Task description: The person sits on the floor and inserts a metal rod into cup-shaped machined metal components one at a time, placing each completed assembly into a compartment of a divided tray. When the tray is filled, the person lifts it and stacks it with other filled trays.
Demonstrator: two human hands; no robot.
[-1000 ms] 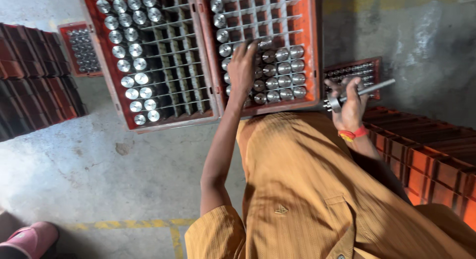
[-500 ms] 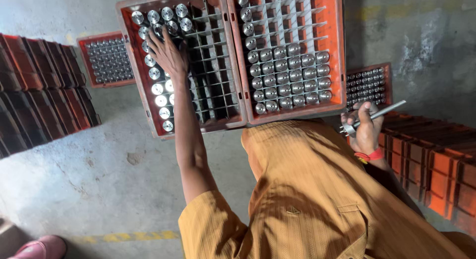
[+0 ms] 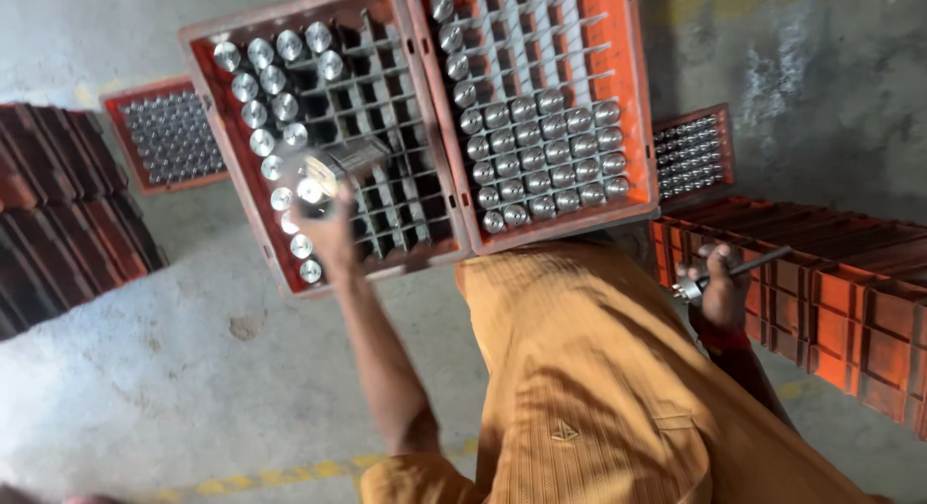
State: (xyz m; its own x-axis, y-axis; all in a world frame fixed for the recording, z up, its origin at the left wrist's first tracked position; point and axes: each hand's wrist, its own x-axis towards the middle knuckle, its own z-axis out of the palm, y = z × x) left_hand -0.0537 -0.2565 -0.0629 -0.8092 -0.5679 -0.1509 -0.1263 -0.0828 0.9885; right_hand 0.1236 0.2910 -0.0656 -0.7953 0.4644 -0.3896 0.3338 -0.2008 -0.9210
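Observation:
My left hand (image 3: 328, 229) is raised over the left orange grid crate (image 3: 386, 269) and grips a shiny metal cylinder (image 3: 340, 166), which is blurred by motion. That crate holds a column of similar metal parts (image 3: 259, 113) along its left side; most of its cells are bare. The right orange crate (image 3: 570, 229) beside it has several rows of metal parts (image 3: 550, 166) in its near half. My right hand (image 3: 719, 292) hangs at my side by the orange shirt, closed around a thin metal rod tool (image 3: 758, 263).
A small red crate full of metal parts (image 3: 169, 137) lies on the concrete floor at far left, next to dark stacked crates (image 3: 58, 214). Another filled crate (image 3: 690, 152) and a row of orange crates (image 3: 850, 301) stand at right. A yellow line (image 3: 270, 475) marks the floor.
My left hand went from the right crate to the left crate and now holds a metal cylinder lifted above the cells. My right hand kept the rod and dropped slightly.

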